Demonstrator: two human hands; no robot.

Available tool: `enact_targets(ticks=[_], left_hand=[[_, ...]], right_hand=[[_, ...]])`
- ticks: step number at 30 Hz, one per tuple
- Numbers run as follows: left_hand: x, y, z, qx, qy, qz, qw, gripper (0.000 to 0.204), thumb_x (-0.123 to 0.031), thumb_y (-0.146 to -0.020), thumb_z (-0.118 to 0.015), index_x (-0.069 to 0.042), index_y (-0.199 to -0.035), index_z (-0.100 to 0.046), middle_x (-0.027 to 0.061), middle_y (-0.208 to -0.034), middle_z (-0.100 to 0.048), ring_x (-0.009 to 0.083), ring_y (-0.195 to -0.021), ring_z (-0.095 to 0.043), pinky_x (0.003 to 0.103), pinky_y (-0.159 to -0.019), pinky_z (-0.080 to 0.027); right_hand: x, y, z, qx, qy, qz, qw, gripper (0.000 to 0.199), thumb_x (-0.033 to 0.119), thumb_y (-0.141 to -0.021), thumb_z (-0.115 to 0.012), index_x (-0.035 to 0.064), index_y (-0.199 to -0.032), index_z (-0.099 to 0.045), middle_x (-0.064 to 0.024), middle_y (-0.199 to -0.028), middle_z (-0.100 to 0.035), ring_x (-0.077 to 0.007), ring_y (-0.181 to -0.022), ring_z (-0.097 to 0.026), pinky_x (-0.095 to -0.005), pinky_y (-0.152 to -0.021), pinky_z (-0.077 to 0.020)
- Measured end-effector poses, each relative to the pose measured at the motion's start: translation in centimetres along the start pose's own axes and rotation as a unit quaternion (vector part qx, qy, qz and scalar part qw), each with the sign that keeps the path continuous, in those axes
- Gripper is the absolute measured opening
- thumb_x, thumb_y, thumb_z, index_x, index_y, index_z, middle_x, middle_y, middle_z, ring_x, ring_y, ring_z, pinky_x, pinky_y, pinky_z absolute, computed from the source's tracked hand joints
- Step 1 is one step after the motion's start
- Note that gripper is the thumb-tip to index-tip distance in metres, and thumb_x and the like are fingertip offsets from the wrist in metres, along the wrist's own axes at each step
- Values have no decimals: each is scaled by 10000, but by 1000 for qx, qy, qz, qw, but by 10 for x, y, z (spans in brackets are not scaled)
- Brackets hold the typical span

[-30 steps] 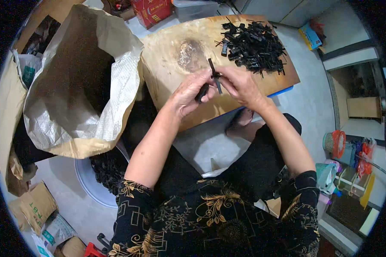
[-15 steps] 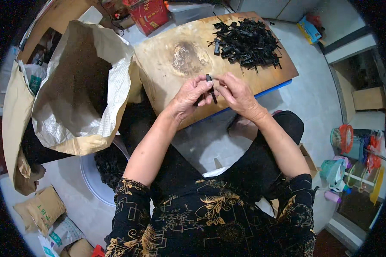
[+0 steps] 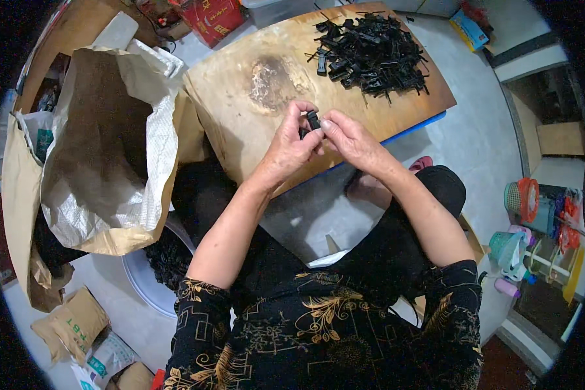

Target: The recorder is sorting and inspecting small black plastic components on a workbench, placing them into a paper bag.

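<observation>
Over the near edge of the wooden board (image 3: 224,81), my left hand (image 3: 290,144) pinches a small black plastic part (image 3: 313,120) between thumb and fingers. My right hand (image 3: 351,140) is closed against the right side of the same part, thumb and forefinger pressed together at it. Whether a second small piece sits in the right fingertips is hidden. Beyond my hands, a heap of similar black plastic parts (image 3: 374,58), some with thin protruding strips, lies on the far right of the board.
A large open paper sack (image 3: 159,195) with a pale lining stands at my left. Behind it, a pale basin (image 3: 135,276) holds black pieces (image 3: 168,260). Packed bags (image 3: 71,322) lie at lower left, a red box (image 3: 208,19) stands beyond the board, and baskets (image 3: 513,198) are far right.
My right fingers have come down from above the black part and now press at its side. The part is tilted differently in my left hand. The whole view has shifted slightly.
</observation>
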State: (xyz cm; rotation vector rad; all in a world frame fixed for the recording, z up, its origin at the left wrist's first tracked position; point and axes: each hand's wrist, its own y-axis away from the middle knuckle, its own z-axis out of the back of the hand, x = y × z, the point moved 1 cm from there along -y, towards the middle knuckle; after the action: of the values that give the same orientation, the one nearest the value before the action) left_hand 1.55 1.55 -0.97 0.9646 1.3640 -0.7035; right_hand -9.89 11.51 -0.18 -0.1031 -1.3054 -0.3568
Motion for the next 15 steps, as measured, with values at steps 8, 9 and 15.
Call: enact_targets(ticks=[8,9,15], left_hand=[[4,-4,1,-53,-32,-17,998,293,-12,-815,-529,-63,-1055,-370,61,-700,-505,113,-560,-516,257,-480,-422],[8,-5,2,-54,-31,-15,998,293,-12,-815,-529,-63,-1055,-370,61,-700,-505,113,-560,-516,257,-480,-422],[9,-11,6,-118,-135,-69,981,289,-2,-801,-524,-32,-1048,-378,129,-726,-523,173,-605,-562,323,-541,-454]], right_hand=[[-9,-13,-7,-23,49,7,998,200,187,-903,-447,2,-845,-493,-152,-623,-518,-250,-565,-538,-365,-534,-418],[-9,-15,-10,-33,56,23,998,195,184,-901,-450,3,-843,-490,-159,-618,-514,-259,-556,-534,-372,-529,-416],[-8,-28,-20,-89,99,71,989,219,199,-933,-419,21,-818,-475,-25,-601,-442,-125,-561,-438,-294,-529,-387]])
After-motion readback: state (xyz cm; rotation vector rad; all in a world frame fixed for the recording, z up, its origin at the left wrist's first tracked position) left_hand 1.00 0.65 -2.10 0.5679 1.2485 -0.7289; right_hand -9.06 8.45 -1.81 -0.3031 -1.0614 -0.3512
